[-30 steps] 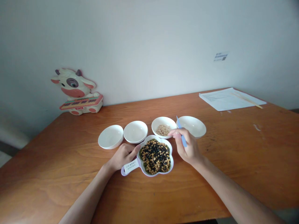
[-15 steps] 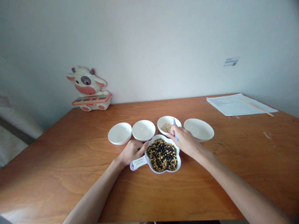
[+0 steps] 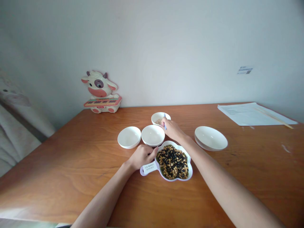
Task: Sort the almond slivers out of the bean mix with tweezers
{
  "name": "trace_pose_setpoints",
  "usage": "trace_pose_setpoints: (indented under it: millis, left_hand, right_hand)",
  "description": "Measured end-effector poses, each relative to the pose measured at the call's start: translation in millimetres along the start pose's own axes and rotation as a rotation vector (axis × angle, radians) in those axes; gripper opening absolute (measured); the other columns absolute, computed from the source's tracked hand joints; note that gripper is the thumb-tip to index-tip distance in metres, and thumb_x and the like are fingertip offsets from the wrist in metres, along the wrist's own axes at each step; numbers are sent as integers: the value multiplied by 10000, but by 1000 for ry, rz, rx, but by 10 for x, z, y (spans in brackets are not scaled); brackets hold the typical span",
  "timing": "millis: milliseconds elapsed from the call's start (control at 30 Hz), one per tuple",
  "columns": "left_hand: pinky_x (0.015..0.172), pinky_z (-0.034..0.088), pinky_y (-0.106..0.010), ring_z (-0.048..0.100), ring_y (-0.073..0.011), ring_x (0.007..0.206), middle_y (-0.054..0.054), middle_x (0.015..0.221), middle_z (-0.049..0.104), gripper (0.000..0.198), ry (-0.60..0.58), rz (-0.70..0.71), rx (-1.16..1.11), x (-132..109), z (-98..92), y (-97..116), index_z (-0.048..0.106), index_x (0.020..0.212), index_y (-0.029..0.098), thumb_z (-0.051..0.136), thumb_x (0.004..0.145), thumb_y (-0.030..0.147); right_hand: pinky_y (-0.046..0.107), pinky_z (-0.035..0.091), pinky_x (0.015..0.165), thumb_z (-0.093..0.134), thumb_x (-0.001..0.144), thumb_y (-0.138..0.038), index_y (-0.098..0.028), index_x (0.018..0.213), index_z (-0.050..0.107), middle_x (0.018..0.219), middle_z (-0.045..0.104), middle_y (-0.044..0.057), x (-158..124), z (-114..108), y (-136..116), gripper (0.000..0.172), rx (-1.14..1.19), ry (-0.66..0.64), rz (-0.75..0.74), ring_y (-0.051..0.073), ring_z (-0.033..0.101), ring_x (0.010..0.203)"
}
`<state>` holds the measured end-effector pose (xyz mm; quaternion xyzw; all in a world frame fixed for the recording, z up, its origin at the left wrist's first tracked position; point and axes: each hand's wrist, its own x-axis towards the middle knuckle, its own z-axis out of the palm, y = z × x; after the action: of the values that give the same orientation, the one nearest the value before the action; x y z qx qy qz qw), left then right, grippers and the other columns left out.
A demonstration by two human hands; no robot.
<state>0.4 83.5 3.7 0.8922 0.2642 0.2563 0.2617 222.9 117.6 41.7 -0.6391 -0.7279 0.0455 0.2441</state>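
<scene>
My right hand point(image 3: 170, 129) reaches over a small white bowl point(image 3: 161, 116) of pale nut-like pieces point(image 3: 158, 121), pinching slim blue tweezers point(image 3: 165, 126) whose tip is hidden behind my fingers. My left hand point(image 3: 142, 156) lies curled at the rim of a white flower-shaped dish point(image 3: 182, 174), just above its labelled handle point(image 3: 149, 167). That dish holds a mix of black and yellow beans point(image 3: 172, 162). Just behind my left hand stand two white bowls point(image 3: 129, 137) point(image 3: 153, 135), with nothing visible inside. A wider white bowl point(image 3: 211, 138) sits apart to the right, beyond my right forearm.
A cow toy with a keyboard point(image 3: 101, 91) stands against the wall at the back left of the wooden table point(image 3: 71, 164). At the back right lies a paper sheet point(image 3: 251, 114) with chopsticks point(image 3: 273, 117) on it.
My right hand has moved farther forward, over the small bowl. That bowl now sits farther back than the others, and the whole view has shifted rightward.
</scene>
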Motion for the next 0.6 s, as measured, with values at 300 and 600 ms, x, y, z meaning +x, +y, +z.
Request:
trace_pose_setpoints:
  millis: [300,600]
  left_hand:
    - [564,412,-240,513,-116,528,-34,582,605,465,-20,-9,-21,4,-22,-13,549,587,144,446,1011,307]
    - [889,565,-392,668,-267,959,-124,1041,714,132,-30,12,-169,-46,-72,-64,613,984,143,581,886,225]
  right_hand:
    - [289,470,694,487,1021,-402,-161,1098,538,933,752,112,-87,-75,-971,258,-93,-49,-21,246,724,888]
    - [329,580,820,595,903,-119,-29,1239,540,1053,741,270,217,185,-1569,352,-173,-287,202,284,746,1054]
